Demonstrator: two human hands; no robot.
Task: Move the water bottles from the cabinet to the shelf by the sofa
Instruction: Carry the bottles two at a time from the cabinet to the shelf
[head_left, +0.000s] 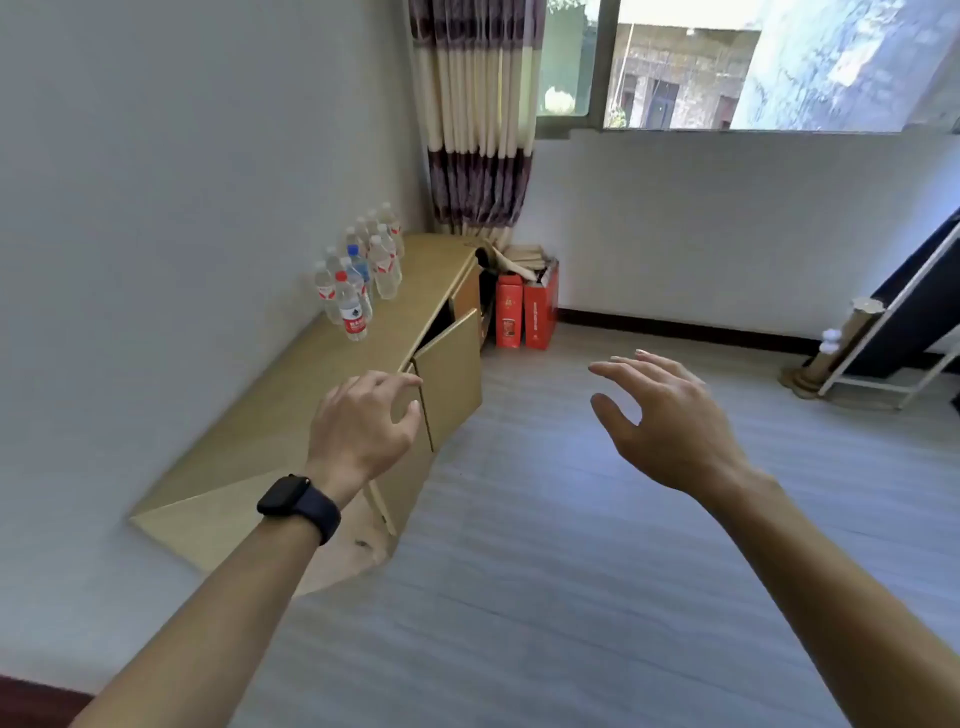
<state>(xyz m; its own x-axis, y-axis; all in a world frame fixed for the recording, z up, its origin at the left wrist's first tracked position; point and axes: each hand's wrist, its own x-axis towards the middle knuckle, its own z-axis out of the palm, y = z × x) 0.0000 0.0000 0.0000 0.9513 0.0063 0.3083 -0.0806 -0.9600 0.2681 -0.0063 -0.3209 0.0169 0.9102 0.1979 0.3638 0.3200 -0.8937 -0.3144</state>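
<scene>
Several clear water bottles (363, 270) stand upright in a cluster on top of a low wooden cabinet (291, 415) along the left wall. Most have white caps, one has a red cap and one a blue cap. My left hand (363, 421), with a black watch on the wrist, hovers over the cabinet's near part, fingers apart, holding nothing. My right hand (660, 421) is raised over the floor to the right of the cabinet, fingers spread and empty. Both hands are well short of the bottles. No sofa or shelf by it is in view.
One cabinet door (449, 374) hangs ajar. Red boxes (524, 312) stand on the floor past the cabinet, under a striped curtain (475, 119). A white metal frame (883, 353) and a cardboard tube (836, 338) lean at the right wall. Grey floor (571, 571) spreads ahead.
</scene>
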